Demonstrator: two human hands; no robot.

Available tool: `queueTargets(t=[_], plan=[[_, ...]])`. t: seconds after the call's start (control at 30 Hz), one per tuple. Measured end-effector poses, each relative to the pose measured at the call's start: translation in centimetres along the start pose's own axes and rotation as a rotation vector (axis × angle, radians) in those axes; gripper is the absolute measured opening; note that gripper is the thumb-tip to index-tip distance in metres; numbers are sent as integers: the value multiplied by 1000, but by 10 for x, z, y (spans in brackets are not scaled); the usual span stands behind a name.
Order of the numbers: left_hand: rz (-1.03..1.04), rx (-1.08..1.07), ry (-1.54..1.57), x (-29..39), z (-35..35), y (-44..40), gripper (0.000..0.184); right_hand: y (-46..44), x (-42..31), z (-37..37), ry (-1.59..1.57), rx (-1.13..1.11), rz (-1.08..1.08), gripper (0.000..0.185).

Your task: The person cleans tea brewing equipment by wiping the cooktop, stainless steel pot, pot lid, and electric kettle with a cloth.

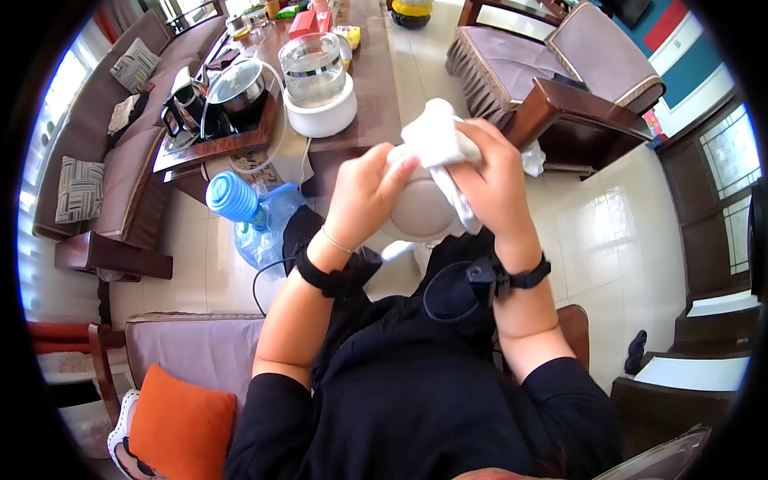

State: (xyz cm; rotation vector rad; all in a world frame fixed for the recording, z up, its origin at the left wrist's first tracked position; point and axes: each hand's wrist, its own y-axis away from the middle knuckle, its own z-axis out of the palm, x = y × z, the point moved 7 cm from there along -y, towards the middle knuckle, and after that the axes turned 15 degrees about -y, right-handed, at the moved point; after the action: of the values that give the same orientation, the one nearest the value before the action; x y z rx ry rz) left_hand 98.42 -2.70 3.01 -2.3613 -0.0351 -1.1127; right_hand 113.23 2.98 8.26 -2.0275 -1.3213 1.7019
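Observation:
In front of me, above my lap, both hands are closed on a white cloth (438,138), bunched at the top with a folded part hanging down. My left hand (366,186) pinches its left side, thumb pointing up and right. My right hand (498,178) grips its right side, fingers curled over it. Just below and behind the cloth is a round beige surface (422,210), partly covered; I cannot tell what it belongs to. More white fabric (397,250) shows beneath it, near my knees.
A wooden table (364,104) ahead holds a white-based glass pot (320,100), a lidded pan (237,86) and a kettle (189,98). A blue water jug with a pump (233,196) stands by my left leg. A sofa (132,172) lies left, an armchair (520,68) ahead right.

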Motion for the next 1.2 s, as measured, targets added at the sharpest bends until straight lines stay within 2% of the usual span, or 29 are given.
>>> queueTargets(t=[0.1, 0.17, 0.23, 0.3, 0.37, 0.47, 0.57, 0.7, 0.8, 0.9, 1.03, 1.07, 1.13, 1.17, 1.2], plan=[[8, -39, 24, -8, 6, -7, 31, -17, 0, 14, 48, -69, 55, 25], [8, -45, 139, -12, 7, -8, 29, -26, -9, 25, 137, -113, -84, 25], [-45, -23, 236, -21, 10, -8, 30, -31, -8, 28, 125, -114, -124, 26], [-220, -29, 487, -33, 14, -6, 32, -33, -3, 27, 125, -62, -109, 25], [-232, -17, 392, -42, 14, -1, 34, -25, 4, 27, 101, -41, -92, 26], [-381, 183, 547, -54, 11, 10, 38, 2, 15, 19, 145, 186, -87, 25], [-413, 286, 621, -60, 21, 19, 40, 31, 31, 21, 121, 349, -66, 29], [-536, 442, 852, -72, 45, 31, 42, 44, 29, 26, 175, 405, -20, 33], [-582, 528, 877, -72, 47, 32, 47, 59, 29, 39, 186, 413, -3, 34], [-538, 574, 929, -71, 45, 29, 50, 73, 26, 56, 175, 388, -44, 38], [-522, 509, 882, -84, 45, 30, 51, 82, 27, 64, 181, 341, -146, 44], [-520, 511, 883, -85, 42, 31, 51, 80, 25, 60, 190, 348, -154, 42], [-383, 445, 806, -77, 34, 25, 49, 73, 25, 53, 182, 341, -127, 39], [-389, 507, 749, -71, 25, 23, 46, 70, 27, 49, 174, 334, -98, 37], [-353, 477, 650, -68, 19, 20, 44, 66, 26, 46, 159, 325, -109, 32]])
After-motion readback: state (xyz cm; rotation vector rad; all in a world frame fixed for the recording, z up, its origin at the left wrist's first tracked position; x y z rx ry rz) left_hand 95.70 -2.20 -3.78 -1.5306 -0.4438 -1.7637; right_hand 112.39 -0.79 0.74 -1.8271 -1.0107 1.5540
